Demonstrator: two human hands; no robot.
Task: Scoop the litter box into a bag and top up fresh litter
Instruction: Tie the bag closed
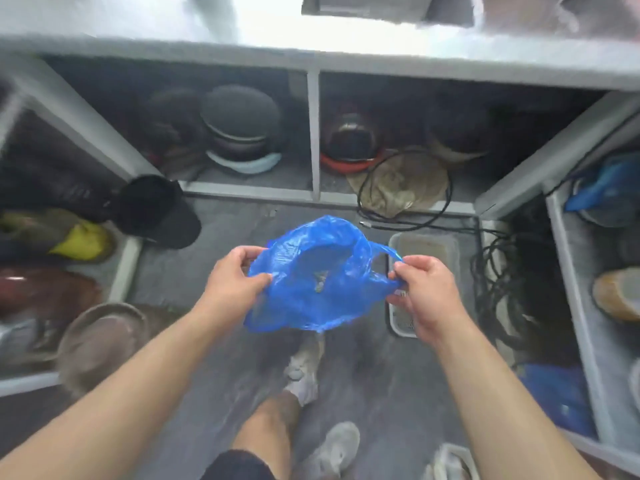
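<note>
A blue plastic bag [318, 278] hangs in the air above the grey floor, held open between both hands. A few small grey-brown clumps lie at its bottom. My left hand [235, 278] pinches the bag's left rim. My right hand [420, 289] grips the right handle loop. Under and behind my right hand, a pale rectangular litter box [424, 249] with sandy litter sits on the floor; its near half is hidden by the hand and bag.
Grey shelving [313, 133] surrounds the floor on three sides, holding helmets, hats and shoes. Black cables [491, 278] coil to the right of the litter box. A black cap [156, 211] sticks out at the left. My legs and grey shoes [332, 448] are below.
</note>
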